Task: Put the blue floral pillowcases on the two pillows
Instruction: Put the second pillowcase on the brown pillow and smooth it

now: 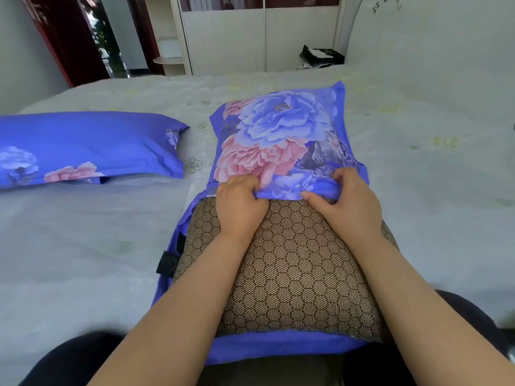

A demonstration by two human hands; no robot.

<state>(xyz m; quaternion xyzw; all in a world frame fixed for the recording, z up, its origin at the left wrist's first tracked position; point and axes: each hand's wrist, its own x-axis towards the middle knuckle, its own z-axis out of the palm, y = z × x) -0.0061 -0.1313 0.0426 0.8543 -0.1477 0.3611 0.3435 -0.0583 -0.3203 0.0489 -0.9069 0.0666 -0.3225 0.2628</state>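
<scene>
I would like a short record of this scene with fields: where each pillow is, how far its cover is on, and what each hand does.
left pillow: lies flat on the bed, fully covered
brown pillow: in front of the person, far part covered
pillowcase: opening edge bunched across the brown pillow
left hand: grips the pillowcase edge
right hand: grips the same edge

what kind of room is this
Most likely a bedroom: a wide bed with a pale sheet, a headboard at the right, a wardrobe behind, and a finished pillow lying on the sheet.
</scene>
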